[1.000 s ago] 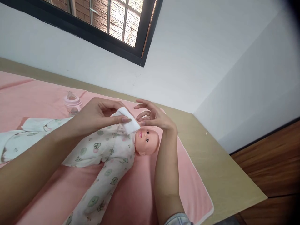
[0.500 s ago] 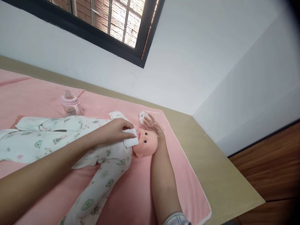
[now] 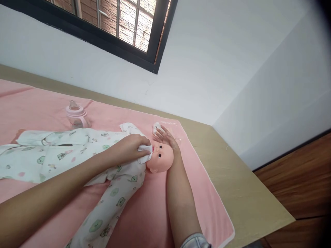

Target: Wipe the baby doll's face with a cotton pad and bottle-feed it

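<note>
A baby doll (image 3: 162, 159) lies on its back on a pink blanket (image 3: 152, 206), dressed in a white printed outfit (image 3: 121, 187). My left hand (image 3: 136, 146) pinches a folded white tissue (image 3: 145, 154) against the doll's chin, just below its mouth. Beyond the top of the doll's head, my right hand (image 3: 167, 137) is open with its fingers stretched out. Its wrist and palm rest against the head. Partly behind those fingertips is a small white printed thing (image 3: 156, 128) whose kind I cannot make out.
A pink-lidded baby bottle with a handle (image 3: 76, 115) stands on the blanket beyond the doll's body. The blanket covers much of a wooden tabletop (image 3: 232, 193). White walls (image 3: 196, 69) with a dark-framed window (image 3: 152, 58) rise behind. Brown wooden panels (image 3: 305, 182) are at the right.
My left hand has shifted slightly, and the tissue now sits more crumpled against the doll's chin, with less of it showing. My right hand stays beside the head.
</note>
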The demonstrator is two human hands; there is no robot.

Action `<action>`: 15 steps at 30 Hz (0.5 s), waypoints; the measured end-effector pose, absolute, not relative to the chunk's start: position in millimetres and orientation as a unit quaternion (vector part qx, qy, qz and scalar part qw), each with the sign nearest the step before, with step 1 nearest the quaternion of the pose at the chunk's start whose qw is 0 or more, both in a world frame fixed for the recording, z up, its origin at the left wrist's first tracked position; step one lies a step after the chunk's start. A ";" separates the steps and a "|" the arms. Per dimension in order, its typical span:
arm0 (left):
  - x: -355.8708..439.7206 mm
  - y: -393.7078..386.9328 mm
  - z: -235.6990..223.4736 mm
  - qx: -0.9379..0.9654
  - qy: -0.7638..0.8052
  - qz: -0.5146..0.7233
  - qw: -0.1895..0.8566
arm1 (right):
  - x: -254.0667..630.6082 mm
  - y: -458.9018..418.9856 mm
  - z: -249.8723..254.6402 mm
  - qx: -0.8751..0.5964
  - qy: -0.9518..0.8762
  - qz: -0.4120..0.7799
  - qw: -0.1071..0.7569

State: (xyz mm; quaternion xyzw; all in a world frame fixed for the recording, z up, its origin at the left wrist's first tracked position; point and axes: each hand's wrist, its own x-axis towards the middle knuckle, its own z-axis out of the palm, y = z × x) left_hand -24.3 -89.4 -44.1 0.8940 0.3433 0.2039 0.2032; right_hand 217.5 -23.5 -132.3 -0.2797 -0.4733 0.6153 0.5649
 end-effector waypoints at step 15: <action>-28.4 -82.5 -50.5 0.914 0.322 0.223 0.107 | 216.0 -21.1 -137.5 -0.303 -0.448 0.619 0.570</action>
